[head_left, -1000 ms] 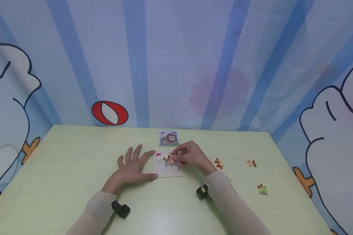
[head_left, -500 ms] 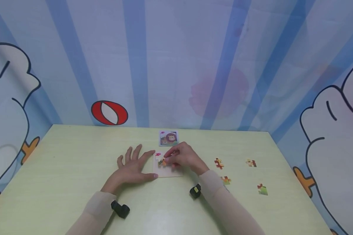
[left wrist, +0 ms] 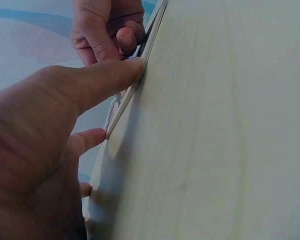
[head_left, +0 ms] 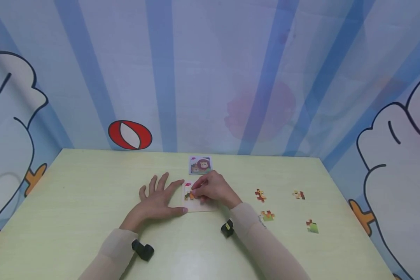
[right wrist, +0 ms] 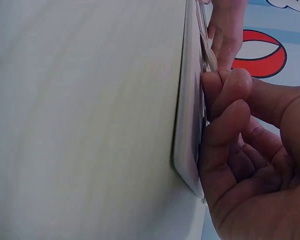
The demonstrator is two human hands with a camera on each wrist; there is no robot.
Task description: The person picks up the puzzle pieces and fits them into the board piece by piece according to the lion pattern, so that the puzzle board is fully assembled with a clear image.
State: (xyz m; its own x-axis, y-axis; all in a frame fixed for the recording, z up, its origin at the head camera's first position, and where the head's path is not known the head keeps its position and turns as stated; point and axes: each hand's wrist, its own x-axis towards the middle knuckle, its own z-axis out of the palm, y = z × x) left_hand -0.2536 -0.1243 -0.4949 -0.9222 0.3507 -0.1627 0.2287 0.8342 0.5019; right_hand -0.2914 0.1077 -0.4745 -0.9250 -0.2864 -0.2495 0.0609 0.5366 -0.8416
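A white puzzle board [head_left: 196,207] lies on the table in the head view. Its upper left corner holds a jigsaw piece with a pink mark [head_left: 188,184]. Just below that piece my right hand [head_left: 216,189] pinches another jigsaw piece [head_left: 188,196], green and orange, against the board; the fingers partly cover it. My left hand [head_left: 157,203] has its fingers spread, thumb and index fingertip touching the board's left side. Seen from the left wrist, the thumb [left wrist: 125,73] touches the board's edge. In the right wrist view the curled right fingers [right wrist: 227,122] rest at the board.
Behind the board lies a small lion picture card [head_left: 200,165]. To the right are several loose jigsaw pieces: an orange one [head_left: 260,195], a brown and yellow one [head_left: 298,195], an orange and green one [head_left: 267,215] and a red and green one [head_left: 312,226].
My right hand has moved left over the board with the jigsaw piece, bringing it under the corner piece. A loose piece has come into view from behind the right sleeve. The left hand stays put.
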